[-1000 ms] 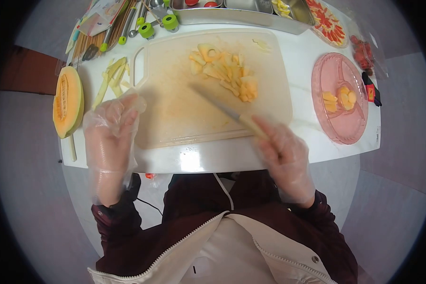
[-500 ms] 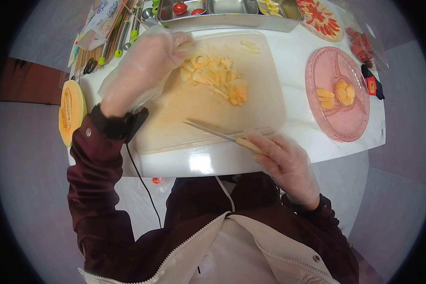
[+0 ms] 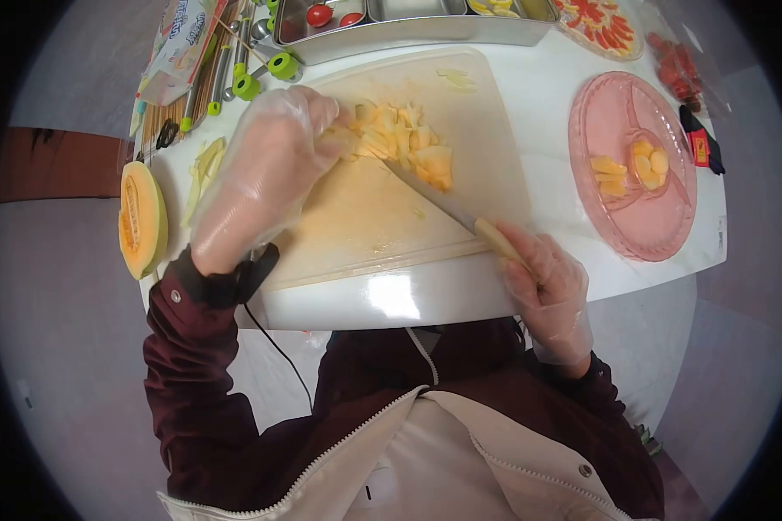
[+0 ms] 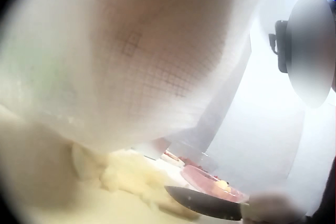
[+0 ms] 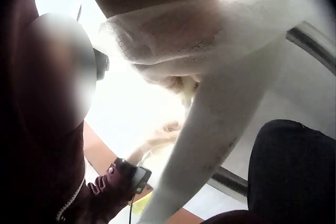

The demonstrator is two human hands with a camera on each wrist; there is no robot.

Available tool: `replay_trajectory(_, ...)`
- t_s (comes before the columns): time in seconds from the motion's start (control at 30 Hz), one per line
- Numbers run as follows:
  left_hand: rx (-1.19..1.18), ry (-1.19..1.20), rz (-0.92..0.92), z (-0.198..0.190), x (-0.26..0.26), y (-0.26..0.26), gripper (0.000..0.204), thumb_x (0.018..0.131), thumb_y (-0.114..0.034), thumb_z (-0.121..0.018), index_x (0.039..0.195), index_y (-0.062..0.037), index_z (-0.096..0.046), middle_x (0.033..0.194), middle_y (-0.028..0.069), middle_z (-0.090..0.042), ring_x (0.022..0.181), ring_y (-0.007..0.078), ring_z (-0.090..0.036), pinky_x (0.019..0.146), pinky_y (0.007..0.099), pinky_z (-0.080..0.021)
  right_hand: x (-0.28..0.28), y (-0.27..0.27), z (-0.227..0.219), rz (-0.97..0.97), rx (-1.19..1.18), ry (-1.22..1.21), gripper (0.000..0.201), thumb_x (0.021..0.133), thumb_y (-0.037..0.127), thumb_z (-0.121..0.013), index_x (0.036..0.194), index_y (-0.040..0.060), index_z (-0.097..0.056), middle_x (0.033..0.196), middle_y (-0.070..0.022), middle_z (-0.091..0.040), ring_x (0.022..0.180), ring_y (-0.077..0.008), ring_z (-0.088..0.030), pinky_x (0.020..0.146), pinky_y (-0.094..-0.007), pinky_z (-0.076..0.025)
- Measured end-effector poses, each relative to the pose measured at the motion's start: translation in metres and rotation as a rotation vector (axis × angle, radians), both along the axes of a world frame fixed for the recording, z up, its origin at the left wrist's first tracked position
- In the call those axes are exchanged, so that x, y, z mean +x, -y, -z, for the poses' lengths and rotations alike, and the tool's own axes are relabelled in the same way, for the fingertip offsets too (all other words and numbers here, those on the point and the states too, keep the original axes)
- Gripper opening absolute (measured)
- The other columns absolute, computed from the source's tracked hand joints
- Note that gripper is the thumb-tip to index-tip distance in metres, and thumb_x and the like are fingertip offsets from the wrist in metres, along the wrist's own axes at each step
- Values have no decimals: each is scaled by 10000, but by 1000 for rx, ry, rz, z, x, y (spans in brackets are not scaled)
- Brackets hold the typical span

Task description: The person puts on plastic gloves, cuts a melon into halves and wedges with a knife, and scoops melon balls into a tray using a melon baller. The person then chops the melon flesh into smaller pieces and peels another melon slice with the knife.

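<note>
Cut pieces of orange melon (image 3: 404,135) lie heaped on the cream cutting board (image 3: 356,213). At the heap's left end is my gloved left hand (image 3: 265,156), its fingers bent down to the pieces; I cannot tell whether it pinches one. My gloved right hand (image 3: 552,282) grips the pale handle of a knife (image 3: 434,198) near the board's front right edge. The blade slants up and left, its tip right at the heap's lower edge. In the left wrist view, the blade (image 4: 205,203) shows beside the blurred pieces.
A half melon (image 3: 142,217) and rind strips (image 3: 202,169) lie on the left. A pink divided plate (image 3: 608,230) with melon pieces stands on the right. Behind the board are a steel tray (image 3: 408,39), a plate of red fruit slices (image 3: 599,30) and green-handled tools (image 3: 245,87).
My left hand has come from left of the board to the melon heap. The knife dipped toward the board's front edge, then rose so its tip meets the heap.
</note>
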State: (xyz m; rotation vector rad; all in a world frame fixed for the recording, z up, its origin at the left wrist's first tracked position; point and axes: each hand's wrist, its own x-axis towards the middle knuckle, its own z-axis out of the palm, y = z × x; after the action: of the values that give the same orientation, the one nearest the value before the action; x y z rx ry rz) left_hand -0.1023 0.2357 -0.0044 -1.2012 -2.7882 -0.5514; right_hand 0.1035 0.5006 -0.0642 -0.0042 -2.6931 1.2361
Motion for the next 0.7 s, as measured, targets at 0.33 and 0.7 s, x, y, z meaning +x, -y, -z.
replay_trajectory(0.33,-71,-149,25,21,-6,-19,234,744,-104,-807,967,-39,-777,964,146,-703,915,367,-655,815,452,-535,1,1,5,13,59,-48,401,883,110,-699,1284,117,-702,852,-121,-625,734,-334,-628,663,-423,-500)
replay_trajectory(0.7,-220,-40,62,23,-8,-21,352,645,-58,-874,970,-51,-737,1036,150,-689,963,363,-633,825,435,-529,2,0,6,17,41,-41,400,881,111,-698,1281,110,-700,867,-117,-642,748,-333,-637,674,-430,-511)
